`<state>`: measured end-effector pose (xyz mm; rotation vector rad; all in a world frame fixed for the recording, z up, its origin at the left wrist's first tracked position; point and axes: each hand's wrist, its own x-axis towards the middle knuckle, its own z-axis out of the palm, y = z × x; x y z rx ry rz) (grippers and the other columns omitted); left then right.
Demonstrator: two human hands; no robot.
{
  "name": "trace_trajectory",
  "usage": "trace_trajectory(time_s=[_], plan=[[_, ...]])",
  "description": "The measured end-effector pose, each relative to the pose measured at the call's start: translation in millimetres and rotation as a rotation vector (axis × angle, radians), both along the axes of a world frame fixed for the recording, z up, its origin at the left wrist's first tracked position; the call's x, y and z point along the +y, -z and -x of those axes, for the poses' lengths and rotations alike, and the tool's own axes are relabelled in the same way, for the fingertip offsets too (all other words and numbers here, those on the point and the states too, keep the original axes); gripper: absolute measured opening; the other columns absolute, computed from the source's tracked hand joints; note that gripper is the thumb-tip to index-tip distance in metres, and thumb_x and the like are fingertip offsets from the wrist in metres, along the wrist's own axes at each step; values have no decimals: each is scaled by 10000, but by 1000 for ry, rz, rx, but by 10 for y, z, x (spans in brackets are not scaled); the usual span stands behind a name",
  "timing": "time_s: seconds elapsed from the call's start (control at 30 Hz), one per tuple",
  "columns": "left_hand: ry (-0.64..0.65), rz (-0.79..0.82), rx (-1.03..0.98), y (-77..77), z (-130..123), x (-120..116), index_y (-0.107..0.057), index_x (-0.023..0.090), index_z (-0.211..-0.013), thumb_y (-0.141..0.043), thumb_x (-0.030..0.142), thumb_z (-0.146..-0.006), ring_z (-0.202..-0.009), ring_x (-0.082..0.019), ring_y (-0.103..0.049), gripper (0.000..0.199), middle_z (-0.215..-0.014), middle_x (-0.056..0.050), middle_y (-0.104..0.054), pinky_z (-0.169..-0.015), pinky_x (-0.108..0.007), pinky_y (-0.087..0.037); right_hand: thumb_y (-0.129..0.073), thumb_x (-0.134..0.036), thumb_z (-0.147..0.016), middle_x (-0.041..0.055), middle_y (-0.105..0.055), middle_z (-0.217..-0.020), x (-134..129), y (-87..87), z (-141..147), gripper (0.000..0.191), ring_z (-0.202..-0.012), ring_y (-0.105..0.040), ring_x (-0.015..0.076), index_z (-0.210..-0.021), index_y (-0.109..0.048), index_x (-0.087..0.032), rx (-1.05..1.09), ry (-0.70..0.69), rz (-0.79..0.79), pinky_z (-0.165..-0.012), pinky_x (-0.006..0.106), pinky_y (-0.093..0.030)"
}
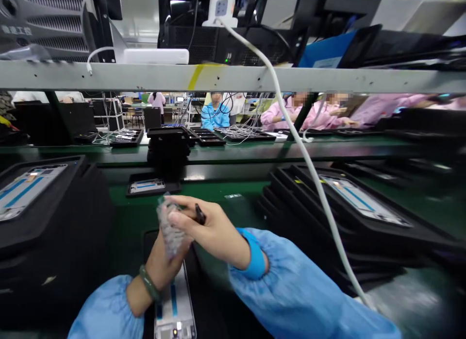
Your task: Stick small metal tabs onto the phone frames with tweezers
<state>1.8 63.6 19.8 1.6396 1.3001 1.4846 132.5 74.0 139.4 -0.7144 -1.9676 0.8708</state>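
My left hand (167, 263), with a green bangle on its wrist, and my right hand (209, 229) meet above the bench. A crumpled piece of clear plastic film (172, 226) sits between them, gripped in my left hand, with my right fingers pressed against it. A small black object (199, 214) pokes out of my right fingers; its exact kind is hidden. Directly below my hands, a phone frame with blue strips (174, 305) lies in a black tray (151, 246). A blue wrist strap (255, 254) circles my right wrist above a light blue sleeve (291, 285).
Black trays holding phone frames are stacked on the left (47, 208) and right (345, 208) of the green bench (182, 193). A white cable (309, 169) hangs down at right. A grey shelf bar (218, 76) crosses above. Co-workers in smocks sit beyond.
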Motion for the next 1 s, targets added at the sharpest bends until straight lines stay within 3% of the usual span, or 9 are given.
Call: trace_trajectory(time_s=[0.13, 0.23, 0.37, 0.5, 0.63, 0.7, 0.8, 0.87, 1.0], plan=[[79, 118, -281, -301, -9, -13, -383, 193, -1300, -474, 466, -835, -1110, -249, -545, 547, -1158, -104, -598, -932, -416, -448, -478, -415, -861, 64, -682, -996, 245, -59, -85, 380, -929, -624, 179, -1102, -607, -151, 115, 9, 53, -821, 310, -484], [137, 224, -454, -468, 100, -54, -398, 198, -1278, -526, 453, -816, -918, -211, -639, 543, -1019, -71, -659, -790, -373, -531, -531, -421, -827, 81, -692, -945, 433, 60, -325, 385, -907, -624, 185, -1056, -618, -124, -18, 42, 140, -856, 334, -460], [160, 341, -584, -469, 190, -49, -547, 134, -1089, -625, 450, -741, -798, -197, -656, 477, -920, -71, -679, -698, -325, -549, -539, -451, -812, 88, -692, -915, 442, 388, -623, 424, -877, -629, 183, -1038, -631, -104, -242, -244, 379, -836, 330, -463], [141, 423, -618, -405, 171, 94, -572, 98, -1029, -671, 428, -703, -674, -171, -652, 474, -824, -70, -684, -579, -265, -539, -665, -420, -715, 58, -684, -893, 294, 717, -775, 476, -796, -631, 156, -1088, -618, -130, -214, -391, 630, -752, 284, -474], [173, 478, -584, -370, 85, 258, -445, 98, -1226, -631, 420, -751, -767, -189, -659, 604, -975, -133, -660, -655, -310, -550, -701, -397, -682, 30, -666, -750, 239, 972, -735, 391, -685, -602, 123, -952, -668, -117, -51, -219, 716, -683, 262, -463], [190, 499, -546, -304, 33, 266, -187, 144, -1385, -584, 421, -792, -868, -192, -648, 765, -1140, -178, -587, -747, -354, -539, -712, -402, -664, 24, -649, -709, 253, 1060, -673, 373, -671, -590, 121, -900, -670, -116, 75, -65, 717, -641, 249, -458], [213, 498, -458, -112, -33, 162, 182, 287, -1379, -605, 382, -783, -965, -172, -617, 992, -1343, -181, -414, -847, -386, -499, -718, -400, -651, -5, -605, -634, 282, 1134, -609, 419, -544, -521, 83, -958, -646, -124, 192, 144, 729, -498, 201, -400], [289, 497, -364, 39, -69, 54, 112, 331, -1394, -668, 325, -725, -958, -173, -612, 1027, -1360, -152, -396, -865, -398, -489, -710, -381, -664, -34, -570, -579, 293, 1159, -605, 507, -437, -424, 48, -1092, -593, -136, 216, 227, 752, -411, 179, -318], [405, 482, -154, 257, -138, -87, -249, 301, -1386, -666, 276, -699, -940, -171, -590, 804, -1320, -110, -438, -892, -401, -482, -688, -332, -693, -68, -542, -551, 295, 1206, -636, 687, -358, -315, 26, -1305, -412, -189, 263, 293, 774, -354, 168, -225]])
